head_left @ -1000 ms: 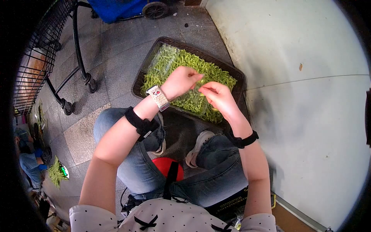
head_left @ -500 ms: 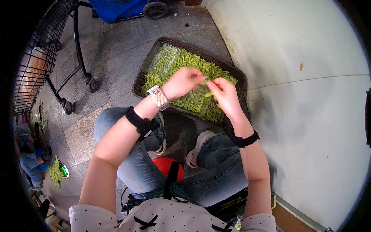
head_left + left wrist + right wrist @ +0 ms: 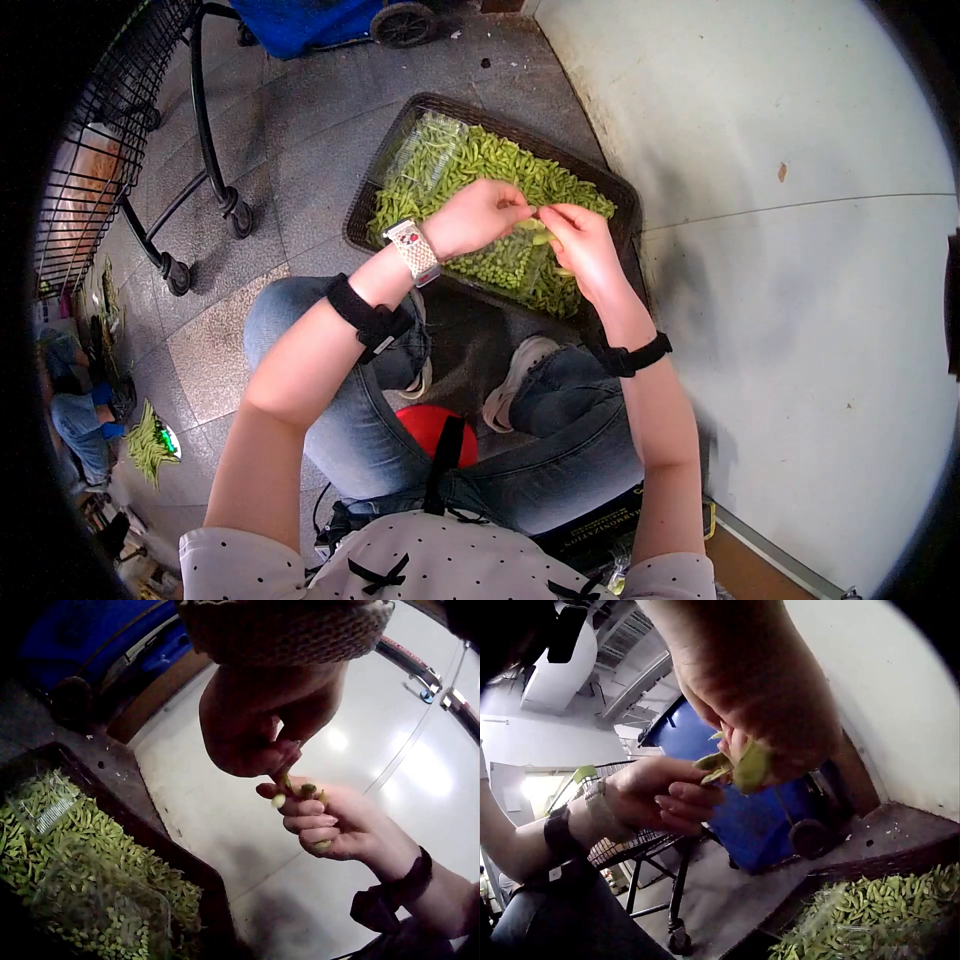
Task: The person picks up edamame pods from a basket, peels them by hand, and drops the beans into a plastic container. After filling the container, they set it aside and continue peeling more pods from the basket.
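Both hands meet above a dark woven basket (image 3: 372, 186) heaped with green bean pods (image 3: 470, 160). My left hand (image 3: 478, 216) pinches one end of a green pod (image 3: 288, 785) with curled fingertips. My right hand (image 3: 580, 245) grips the same pod (image 3: 739, 766) from the other side, its fingers curled round it, and a pale bean (image 3: 278, 801) shows at its fingertip. A clear plastic sheet (image 3: 420, 145) lies over part of the pods (image 3: 82, 855).
The basket stands on grey floor tiles against a white wall (image 3: 780, 200). A black wire cart (image 3: 130, 130) on wheels stands at the left, a blue bin (image 3: 310, 22) behind. My knees in jeans (image 3: 400, 440) and a red stool (image 3: 432, 430) are below the basket.
The right hand drew away to the right of the left hand, then came back; the fingertips of both now meet again on the pod over the basket.
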A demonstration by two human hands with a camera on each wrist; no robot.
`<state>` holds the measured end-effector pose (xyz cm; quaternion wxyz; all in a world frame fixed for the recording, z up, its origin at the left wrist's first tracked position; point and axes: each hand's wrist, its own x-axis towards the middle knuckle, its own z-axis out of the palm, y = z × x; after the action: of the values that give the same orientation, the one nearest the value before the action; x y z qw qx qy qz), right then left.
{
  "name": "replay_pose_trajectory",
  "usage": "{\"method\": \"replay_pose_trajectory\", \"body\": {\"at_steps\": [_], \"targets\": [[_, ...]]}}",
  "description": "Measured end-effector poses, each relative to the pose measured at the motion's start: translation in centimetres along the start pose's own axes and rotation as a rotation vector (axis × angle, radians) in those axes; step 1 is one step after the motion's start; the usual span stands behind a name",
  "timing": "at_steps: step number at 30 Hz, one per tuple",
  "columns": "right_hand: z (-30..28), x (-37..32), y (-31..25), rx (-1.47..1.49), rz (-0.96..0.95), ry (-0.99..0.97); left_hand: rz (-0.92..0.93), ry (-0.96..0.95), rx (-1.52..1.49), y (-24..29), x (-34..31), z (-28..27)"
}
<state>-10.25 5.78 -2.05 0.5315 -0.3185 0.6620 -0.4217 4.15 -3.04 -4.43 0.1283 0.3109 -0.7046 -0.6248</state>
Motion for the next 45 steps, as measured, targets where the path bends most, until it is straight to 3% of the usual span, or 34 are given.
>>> {"method": "replay_pose_trajectory", "body": {"at_steps": [8,13,19,23,32,38,44,45], "targets": [[-0.2,0.2,0.2,0.118,0.1,-0.07,0.042,0.104,0.186,-0.3,0.1,-0.3],[-0.3,0.1,0.1,0.088,0.112,-0.114,-0.075,0.053,-0.01,0.9,-0.3,-0.8],[0.2,-0.4,-0.3,0.046,-0.05,-0.136,-0.063,0.005,-0.277,0.7,-0.2,-0.4],[-0.2,-1.1,-0.9,0.131,-0.099,-0.19,-0.084,-0.098,-0.337,1.7,-0.6,-0.8],[0.0,-1.9,-1.3,0.463,-0.162,-0.283,0.01,-0.33,-0.801,2.9,-1.3,-0.6],[0.4,-2.0,-1.6,0.404,-0.216,-0.271,-0.108,-0.247,-1.01,2.4,-1.4,0.2],[-0.2,-1.9,-1.5,0.294,-0.238,-0.222,-0.144,-0.342,-1.103,2.3,-1.2,0.5],[-0.2,-1.8,-1.5,0.284,-0.24,-0.186,-0.112,-0.264,-0.931,2.5,-1.2,0.7]]}}
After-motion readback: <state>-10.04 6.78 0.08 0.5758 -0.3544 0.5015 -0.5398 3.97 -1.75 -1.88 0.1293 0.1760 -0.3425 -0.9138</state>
